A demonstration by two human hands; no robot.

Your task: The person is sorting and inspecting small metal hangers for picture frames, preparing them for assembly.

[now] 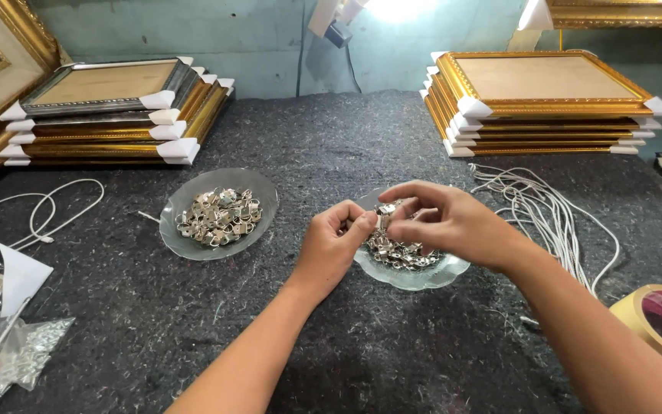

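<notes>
In glass dishes (415,277), metal hangers (220,216)

Both bare forearms reach in from the lower edge and converge toward the middle, so the two hands meet fingertip to fingertip. The left hand (335,249) is loosely curled, knuckles up, its thumb and forefinger pinched together at the tip. The right hand (442,222) comes in from the right at a slant, wrist slightly raised, fingers bent inward and bunched toward the left hand's pinch (what the fingertips enclose is too small to tell).
</notes>
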